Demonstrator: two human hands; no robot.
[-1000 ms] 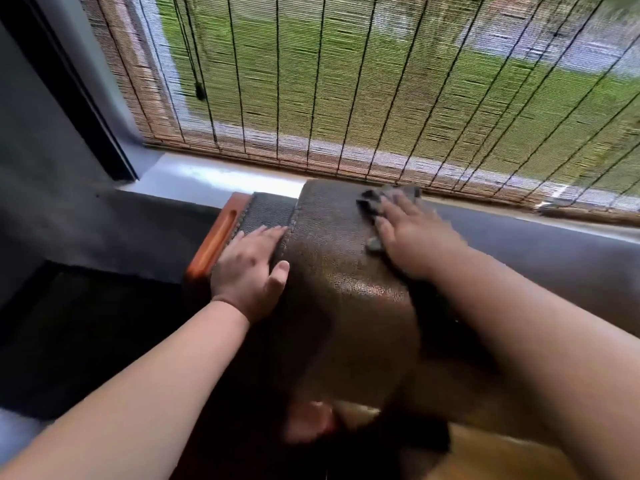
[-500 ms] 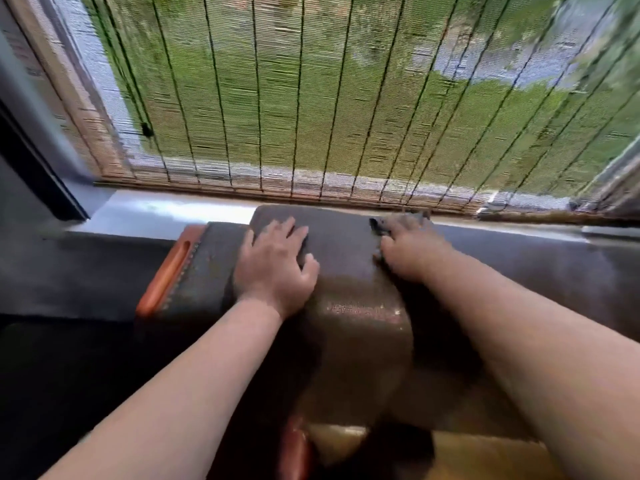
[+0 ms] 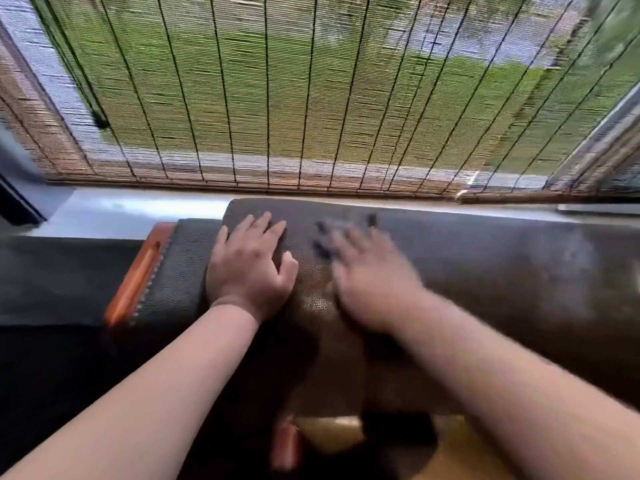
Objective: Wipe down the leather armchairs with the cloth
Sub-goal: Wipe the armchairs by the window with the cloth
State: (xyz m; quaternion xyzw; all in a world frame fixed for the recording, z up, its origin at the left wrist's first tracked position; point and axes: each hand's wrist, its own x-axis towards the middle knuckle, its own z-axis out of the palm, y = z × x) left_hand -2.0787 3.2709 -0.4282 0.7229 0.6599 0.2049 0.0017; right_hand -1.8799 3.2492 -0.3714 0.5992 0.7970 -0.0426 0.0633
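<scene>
Left hand [image 3: 247,270] flat, fingers spread, on armchair [image 3: 485,271] leather; right hand [image 3: 370,282] blurred, seemingly pressing cloth [image 3: 323,245] flat.

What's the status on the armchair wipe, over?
Left hand flat on the armchair top, bracing. Right hand pressing the cloth on the leather, blurred. Nothing in the way; window blind just behind.

Daylight pours through the bamboo blind [image 3: 311,98] – bright outside, dim below, where I lose the lower frame to shadow; glare sits on the leather armchair [image 3: 311,299], my right hand [image 3: 370,271] smears with motion blur, and the edges bow wide
</scene>
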